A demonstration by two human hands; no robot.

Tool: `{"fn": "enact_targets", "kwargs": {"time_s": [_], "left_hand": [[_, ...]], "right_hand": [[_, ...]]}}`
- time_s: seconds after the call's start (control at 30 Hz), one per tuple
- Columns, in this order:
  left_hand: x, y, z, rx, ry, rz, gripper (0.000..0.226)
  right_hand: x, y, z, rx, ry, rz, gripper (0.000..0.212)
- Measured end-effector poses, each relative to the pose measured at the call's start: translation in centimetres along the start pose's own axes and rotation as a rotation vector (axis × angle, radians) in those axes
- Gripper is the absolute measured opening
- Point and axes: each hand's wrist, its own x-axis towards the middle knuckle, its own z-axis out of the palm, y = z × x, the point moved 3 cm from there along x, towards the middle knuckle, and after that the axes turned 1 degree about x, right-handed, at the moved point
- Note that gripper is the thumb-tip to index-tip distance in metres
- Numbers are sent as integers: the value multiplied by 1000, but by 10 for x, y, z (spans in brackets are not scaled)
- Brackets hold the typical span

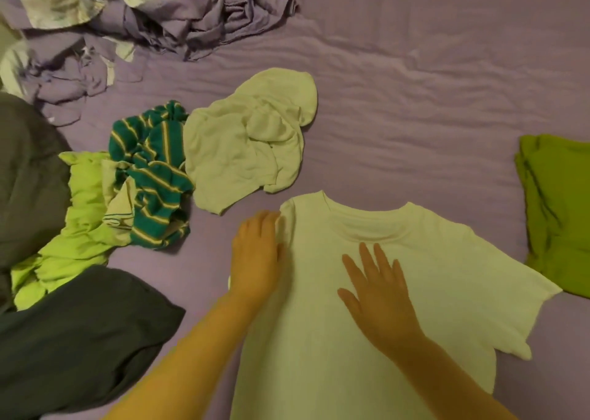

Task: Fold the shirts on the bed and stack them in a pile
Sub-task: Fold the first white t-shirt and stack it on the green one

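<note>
A white T-shirt [431, 260] lies spread flat on the purple bed sheet [415, 84], neck away from me, its right sleeve stretched out and its left sleeve tucked in. My right hand [378, 295] lies flat on the chest with fingers straight and spread. My left hand [257, 256] rests at the shirt's left edge by the folded-in sleeve, fingertips touching the fabric. A crumpled white shirt [249, 141], a green-and-yellow striped shirt [153, 167] and a lime green shirt [79, 228] lie in a heap to the left. A folded olive-green shirt [555, 215] sits at the right.
A dark grey blanket [64, 339] bunches at the left and lower left. Rumpled purple and pale patterned bedding [143, 20] is piled at the top left. Open purple sheet stretches across the upper right of the bed.
</note>
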Motion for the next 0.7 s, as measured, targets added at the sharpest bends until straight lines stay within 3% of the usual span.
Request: {"fn": "enact_targets", "kwargs": {"time_s": [0.13,0.17,0.27,0.4,0.47,0.57,0.7], "left_hand": [[37,-30,0,-157,-226,-205,74],[44,-35,1,-166,-306,-227,70],[51,-49,-8,-169,-469,-231,19],[47,-65,-21,-428,-636,-215,26],[45,-71,-26,-476,-625,-203,17],[48,-76,-30,-577,-541,-229,17],[57,-90,-31,-146,-400,-214,20]], "right_hand": [[18,-46,5,-26,-51,-124,72],[22,-54,6,-41,-70,-137,73],[33,-67,10,-70,-67,-176,75],[41,-82,11,-91,-53,-187,99],[41,-87,11,-36,-99,-162,105],[42,-99,8,-26,-101,-157,94],[50,-109,16,-68,-86,-103,100]]}}
